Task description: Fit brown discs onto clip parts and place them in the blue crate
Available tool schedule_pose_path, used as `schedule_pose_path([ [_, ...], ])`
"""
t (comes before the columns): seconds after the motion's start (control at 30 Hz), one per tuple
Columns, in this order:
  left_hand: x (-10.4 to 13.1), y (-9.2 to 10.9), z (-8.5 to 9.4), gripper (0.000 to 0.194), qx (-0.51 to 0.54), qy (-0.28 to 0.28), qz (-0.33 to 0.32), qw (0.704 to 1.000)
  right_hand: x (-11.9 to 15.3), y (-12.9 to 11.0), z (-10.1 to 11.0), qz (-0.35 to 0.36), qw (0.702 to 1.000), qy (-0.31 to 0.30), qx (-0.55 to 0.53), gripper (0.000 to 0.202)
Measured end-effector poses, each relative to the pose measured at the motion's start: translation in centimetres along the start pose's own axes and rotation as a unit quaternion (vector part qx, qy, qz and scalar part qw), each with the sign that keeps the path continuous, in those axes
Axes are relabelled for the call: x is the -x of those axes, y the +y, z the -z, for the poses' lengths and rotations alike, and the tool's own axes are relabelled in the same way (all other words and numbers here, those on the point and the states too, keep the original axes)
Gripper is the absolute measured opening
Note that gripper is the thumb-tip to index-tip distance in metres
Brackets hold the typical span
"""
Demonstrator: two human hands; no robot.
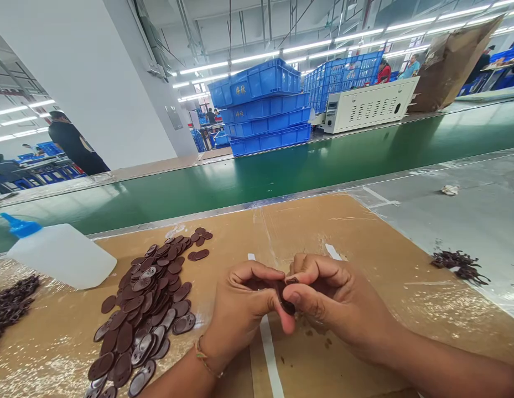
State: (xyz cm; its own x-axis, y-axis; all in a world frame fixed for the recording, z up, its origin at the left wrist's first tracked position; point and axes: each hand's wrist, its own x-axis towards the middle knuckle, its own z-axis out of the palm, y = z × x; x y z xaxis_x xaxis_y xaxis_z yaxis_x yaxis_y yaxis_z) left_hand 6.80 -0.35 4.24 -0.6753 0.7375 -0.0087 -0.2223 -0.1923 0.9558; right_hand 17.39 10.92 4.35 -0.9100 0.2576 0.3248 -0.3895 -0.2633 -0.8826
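In front of me, above the cardboard, my left hand (240, 312) is closed on a dark brown oval piece (286, 305), held between thumb and fingers. My right hand (343, 304) meets it from the right, its thumb and forefinger pinching a small brown piece (291, 280) against the oval's upper end. The fingers hide most of both pieces. Left of my hands lies a heap of similar flat brown ovals (134, 304), some showing a shiny face with small holes.
A white squeeze bottle (66, 254) with blue nozzle lies tilted beside the heap. Dark curly scraps lie in a left pile (10, 307) and a right pile (460, 264). Beyond the cardboard (323, 221) runs a green conveyor belt (190, 190), with stacked blue crates (265, 116) and a cream machine (368, 108) behind.
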Motion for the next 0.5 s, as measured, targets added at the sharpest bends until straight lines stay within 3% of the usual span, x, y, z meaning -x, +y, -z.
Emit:
schedule_pose_path([
  [0.5,0.03,-0.19,0.11,0.019,0.008,-0.011,-0.008,1.000,-0.27,-0.12,-0.18,0.007,1.000,0.005,0.005,0.033],
])
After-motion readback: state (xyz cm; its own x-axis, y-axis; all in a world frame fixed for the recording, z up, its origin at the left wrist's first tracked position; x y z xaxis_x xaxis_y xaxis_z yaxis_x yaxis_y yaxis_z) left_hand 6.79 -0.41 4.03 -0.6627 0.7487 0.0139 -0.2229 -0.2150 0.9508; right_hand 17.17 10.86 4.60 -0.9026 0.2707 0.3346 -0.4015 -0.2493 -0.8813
